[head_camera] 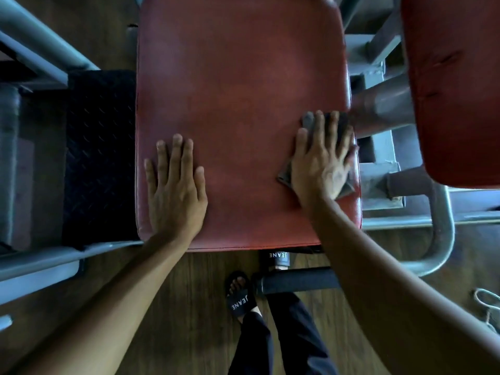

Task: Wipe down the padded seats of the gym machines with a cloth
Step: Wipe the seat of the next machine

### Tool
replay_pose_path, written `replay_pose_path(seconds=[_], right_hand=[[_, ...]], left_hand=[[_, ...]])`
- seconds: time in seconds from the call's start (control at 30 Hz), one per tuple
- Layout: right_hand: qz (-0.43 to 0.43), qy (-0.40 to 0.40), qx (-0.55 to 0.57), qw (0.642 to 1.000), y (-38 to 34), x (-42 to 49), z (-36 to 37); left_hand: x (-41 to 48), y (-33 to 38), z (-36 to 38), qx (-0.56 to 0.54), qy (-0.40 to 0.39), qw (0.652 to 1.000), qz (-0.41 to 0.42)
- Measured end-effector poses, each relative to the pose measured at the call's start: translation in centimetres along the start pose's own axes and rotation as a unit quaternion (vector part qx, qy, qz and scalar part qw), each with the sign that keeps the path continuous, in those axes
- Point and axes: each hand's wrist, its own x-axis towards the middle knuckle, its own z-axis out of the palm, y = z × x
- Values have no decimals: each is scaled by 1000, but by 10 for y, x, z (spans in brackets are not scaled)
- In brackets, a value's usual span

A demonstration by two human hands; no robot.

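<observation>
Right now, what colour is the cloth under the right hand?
The cloth is dark grey; the head view shows it best.

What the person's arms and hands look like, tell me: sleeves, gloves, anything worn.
Both are bare. There are no gloves on the left hand or the right hand, and no rings, watch or bracelets are visible. The left forearm and right forearm show no sleeves up to the frame's edge. The right hand's outer edge is motion-blurred.
</observation>
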Motion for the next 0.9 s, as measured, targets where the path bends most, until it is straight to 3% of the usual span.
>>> replay_pose_path(seconds=[0.07,0.13,0.17,0.23,0.33,0.4,0.47,0.53,0.6,0.7,0.8,0.9], right_hand=[[-142,-4,-14,990,-24,-22,12],[-352,-46,-33,934,-27,-34,18],[-408,-62,-37,910,-23,-21,16],[-400,-40,-46,914,-17,24,15],[-168,-9,-13,986,-22,94,8],[-95,-2,-1,995,-39,98,12],[-201,-22,-22,979,-50,64,18],[-395,-80,-35,915,-37,6,16],[-471,-116,-58,872,1,-39,5],[-389,-100,-39,915,65,-45,-21],[-190,-140,45,971,107,-33,-42],[19,-181,204,962,109,-36,-47]], left_hand=[[0,0,2,-6,1,1000,-1],[1,-1,1,-10,6,1000,-3],[0,-1,1,-12,7,1000,-3],[0,-2,0,-15,9,1000,-3],[0,0,0,-8,16,1000,-9],[0,0,0,0,18,1000,-9],[-1,0,0,-2,14,1000,-6],[-1,-1,0,-7,21,1000,-4],[-1,-1,0,-6,25,1000,-3],[-1,0,-2,-12,7,1000,-10],[2,4,-4,-21,6,1000,-19],[5,18,-4,-36,23,998,-38]])
